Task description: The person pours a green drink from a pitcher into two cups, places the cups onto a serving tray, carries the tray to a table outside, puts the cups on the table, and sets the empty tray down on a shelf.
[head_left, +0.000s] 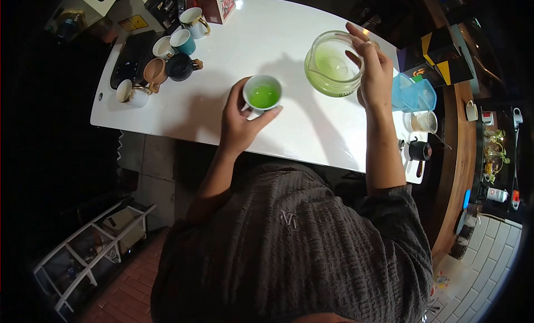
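My left hand is closed around a white cup above the white table. Bright green liquid sits inside the cup. To the right, my right hand is raised and grips a clear glass jug at its handle side; the handle itself is mostly hidden by the fingers. Pale green liquid shows through the jug's glass, and its spout points left toward the cup. Cup and jug are apart, with no stream of liquid visible between them.
Several mugs, among them a teal cup and a brown cup, stand on the left of the white table by a black tray. At right are a blue plastic container, a strainer and a small black pot.
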The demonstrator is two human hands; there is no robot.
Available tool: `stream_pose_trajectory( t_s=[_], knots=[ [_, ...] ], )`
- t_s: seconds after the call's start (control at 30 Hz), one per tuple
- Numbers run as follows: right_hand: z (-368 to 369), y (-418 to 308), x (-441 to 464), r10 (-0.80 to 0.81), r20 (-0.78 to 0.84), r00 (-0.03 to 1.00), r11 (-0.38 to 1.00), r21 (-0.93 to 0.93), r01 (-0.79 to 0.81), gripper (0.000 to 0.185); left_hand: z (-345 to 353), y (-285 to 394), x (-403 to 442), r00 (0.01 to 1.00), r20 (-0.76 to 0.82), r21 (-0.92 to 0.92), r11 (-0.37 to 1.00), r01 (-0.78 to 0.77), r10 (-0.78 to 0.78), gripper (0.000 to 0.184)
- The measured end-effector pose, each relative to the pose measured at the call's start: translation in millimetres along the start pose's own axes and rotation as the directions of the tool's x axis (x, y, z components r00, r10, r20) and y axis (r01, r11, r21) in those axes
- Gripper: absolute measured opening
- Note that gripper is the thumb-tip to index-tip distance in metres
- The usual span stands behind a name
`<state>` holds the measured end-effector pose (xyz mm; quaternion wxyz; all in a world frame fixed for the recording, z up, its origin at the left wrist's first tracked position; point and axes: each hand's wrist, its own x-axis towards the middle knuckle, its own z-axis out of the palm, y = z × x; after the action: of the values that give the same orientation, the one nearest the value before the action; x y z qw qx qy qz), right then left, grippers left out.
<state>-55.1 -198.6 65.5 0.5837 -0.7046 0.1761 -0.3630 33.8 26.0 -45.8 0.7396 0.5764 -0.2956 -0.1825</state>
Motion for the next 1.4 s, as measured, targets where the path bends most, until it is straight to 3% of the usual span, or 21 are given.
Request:
stream_pose_trajectory(
  t_s=[0.1, 0.17, 0.2, 0.3, 0.43, 0.63, 0.87, 1.07, 1.13, 1.17, 1.2, 1.23, 1.27, 1.3, 1.33, 1.37, 1.4],
  knots=[
    [0.6, 23.4, -10.9, 0.038, -0.056, 0.998, 0.997, 0.065, -0.035, 0.04, -28.9, -28.2, 1.6, 0.995, -0.1, 0.075, 0.997, 0.012, -0.004, 0.067],
    [5.9, 32.5, -18.8, 0.057, -0.071, 0.996, 0.997, 0.063, -0.053, 0.038, -51.3, -42.2, 2.0, 0.984, -0.18, 0.392, 0.918, 0.061, 0.011, 0.065],
    [8.4, 38.4, -22.9, 0.05, -0.086, 0.995, 0.996, 0.076, -0.044, 0.038, -58.6, -47.3, 1.5, 0.982, -0.188, 0.297, 0.953, 0.059, -0.003, 0.063],
    [16.3, 44.8, -30.6, 0.055, -0.098, 0.994, 0.995, 0.09, -0.047, 0.036, -80.3, -57.1, 3.8, 0.969, -0.244, 0.243, 0.965, 0.095, -0.034, 0.063],
    [28.4, 45.8, -38.9, 0.096, -0.107, 0.99, 0.986, 0.144, -0.08, 0.035, -104.1, -73.2, 4.7, 0.949, -0.315, 0.353, 0.929, 0.108, 0.01, 0.065],
    [38.2, 48.8, -42.2, 0.104, -0.08, 0.991, 0.989, 0.113, -0.094, 0.034, -123.3, -82.5, 7.2, 0.93, -0.368, 0.348, 0.929, 0.123, 0.015, 0.067],
    [42.1, 50.0, -41.6, 0.126, -0.088, 0.988, 0.982, 0.151, -0.112, 0.036, -129.7, -78.6, 11.7, 0.925, -0.38, 0.342, 0.928, 0.149, -0.009, 0.072],
    [38.9, 50.5, -41.1, 0.113, -0.103, 0.988, 0.986, 0.133, -0.099, 0.037, -141.7, -80.7, 13.8, 0.936, -0.349, 0.473, 0.853, 0.22, -0.048, 0.072],
    [36.7, 48.4, -41.0, 0.119, -0.131, 0.984, 0.986, 0.129, -0.102, 0.036, -167.8, -89.9, 23.4, 0.891, -0.389, 0.572, 0.82, 0.035, 0.234, 0.073],
    [34.4, 48.9, -41.5, 0.118, -0.142, 0.983, 0.986, 0.138, -0.098, 0.036, -170.8, -72.2, 40.2, 0.864, -0.475, 0.357, 0.934, 0.015, 0.168, 0.067],
    [31.5, 49.7, -43.4, 0.118, -0.154, 0.981, 0.984, 0.147, -0.096, 0.037, -167.9, -44.3, 58.5, 0.834, -0.54, 0.32, 0.944, 0.078, 0.114, 0.056],
    [27.6, 50.9, -45.3, 0.119, -0.163, 0.979, 0.985, 0.146, -0.096, 0.037, -189.2, -45.2, 82.3, 0.884, -0.447, 0.348, 0.937, 0.034, 0.134, 0.045],
    [22.7, 52.2, -46.9, 0.118, -0.154, 0.981, 0.988, 0.116, -0.101, 0.04, -199.8, -45.8, 104.8, 0.891, -0.397, 0.545, 0.838, 0.036, 0.22, 0.055],
    [17.7, 52.8, -48.4, 0.116, -0.147, 0.982, 0.991, 0.085, -0.104, 0.043, -203.1, -42.0, 123.2, 0.895, -0.389, 0.544, 0.839, 0.03, 0.22, 0.055],
    [12.4, 52.6, -50.7, 0.114, -0.157, 0.981, 0.991, 0.083, -0.102, 0.043, -203.9, -37.3, 139.8, 0.907, -0.361, 0.784, 0.597, 0.171, 0.215, 0.063],
    [6.6, 51.8, -53.2, 0.129, -0.172, 0.977, 0.989, 0.091, -0.114, 0.044, -205.2, -35.6, 154.8, 0.92, -0.336, 0.922, 0.272, 0.277, 0.203, 0.071],
    [0.5, 50.3, -54.4, 0.139, -0.186, 0.973, 0.988, 0.098, -0.123, 0.044, -214.9, -44.0, 171.1, 0.923, -0.326, 0.924, 0.278, 0.264, 0.207, 0.071]
  ],
)
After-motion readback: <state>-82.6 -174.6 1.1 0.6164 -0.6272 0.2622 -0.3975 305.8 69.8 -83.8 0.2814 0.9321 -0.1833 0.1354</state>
